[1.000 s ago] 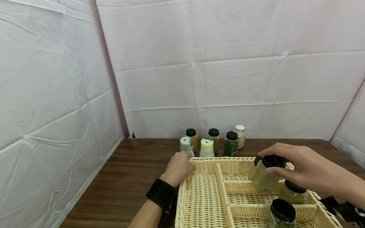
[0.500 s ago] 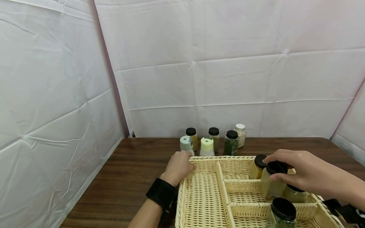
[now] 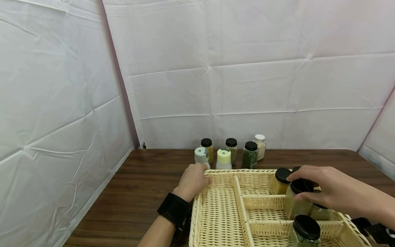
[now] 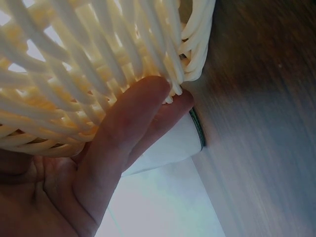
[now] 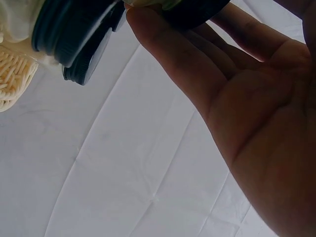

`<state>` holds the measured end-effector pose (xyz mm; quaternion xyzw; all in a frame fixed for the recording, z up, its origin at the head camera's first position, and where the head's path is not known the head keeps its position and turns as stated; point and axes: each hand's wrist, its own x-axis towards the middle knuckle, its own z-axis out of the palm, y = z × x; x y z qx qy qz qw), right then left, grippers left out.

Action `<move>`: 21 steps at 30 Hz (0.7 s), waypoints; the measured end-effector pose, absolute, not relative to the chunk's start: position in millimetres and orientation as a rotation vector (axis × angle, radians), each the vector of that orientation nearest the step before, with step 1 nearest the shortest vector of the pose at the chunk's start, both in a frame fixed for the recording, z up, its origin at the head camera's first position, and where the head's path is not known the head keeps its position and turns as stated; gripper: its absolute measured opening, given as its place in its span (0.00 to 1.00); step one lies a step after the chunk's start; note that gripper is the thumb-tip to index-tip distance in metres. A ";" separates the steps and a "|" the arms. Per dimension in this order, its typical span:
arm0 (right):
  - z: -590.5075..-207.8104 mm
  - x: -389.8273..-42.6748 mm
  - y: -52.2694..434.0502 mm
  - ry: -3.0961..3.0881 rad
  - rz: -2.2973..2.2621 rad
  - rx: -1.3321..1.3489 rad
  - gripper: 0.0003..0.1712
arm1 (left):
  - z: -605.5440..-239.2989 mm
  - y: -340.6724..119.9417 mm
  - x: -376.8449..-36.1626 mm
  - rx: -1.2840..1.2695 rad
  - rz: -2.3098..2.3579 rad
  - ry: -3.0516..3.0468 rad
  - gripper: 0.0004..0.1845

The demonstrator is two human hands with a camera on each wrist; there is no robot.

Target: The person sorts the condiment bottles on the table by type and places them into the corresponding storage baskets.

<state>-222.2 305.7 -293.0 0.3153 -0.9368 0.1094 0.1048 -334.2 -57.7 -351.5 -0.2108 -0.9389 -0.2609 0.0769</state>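
— So, where are the hands right now?

— Right hand (image 3: 327,190) is over the right half of the wicker basket (image 3: 216,219), fingers curled round the black lid of a pale yellow jar (image 3: 297,202). That jar stands upright in the middle right compartment, and I cannot tell whether its base rests on the weave or hangs just above it.

— And the wrist camera agrees?

— It shows the fingers (image 5: 173,54) wrapped over the dark lid from above, palm open to the lens (everything else there is white backdrop and a bit of basket edge).

— Left hand?

— Left hand (image 3: 192,181) sits at the basket's far left corner. From the left wrist view the fingers (image 4: 128,133) lie fairly straight against the outside of the woven wall, pressing rather than grasping.

— What else is in the basket?

— A darker yellow jar (image 3: 280,181) in the far right compartment, just beside the held one; another jar (image 3: 321,212) mostly hidden behind the right hand; and a black-lidded jar (image 3: 305,231) in the near right compartment. The long left compartment shows only weave.

— Beyond the basket?

— Six containers on the wooden table (image 3: 139,192) near the backdrop: a grey-capped bottle (image 3: 201,157) just beside the left hand, a yellow-capped bottle (image 3: 223,159), two black-lidded spice jars (image 3: 206,146), a jar of green herbs (image 3: 250,155), and a white-lidded jar (image 3: 260,146)
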 end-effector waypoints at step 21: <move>-306.8 -231.7 303.5 -2.903 0.438 1.032 0.24 | -351.4 -56.8 -332.9 -0.605 -0.788 -2.839 0.14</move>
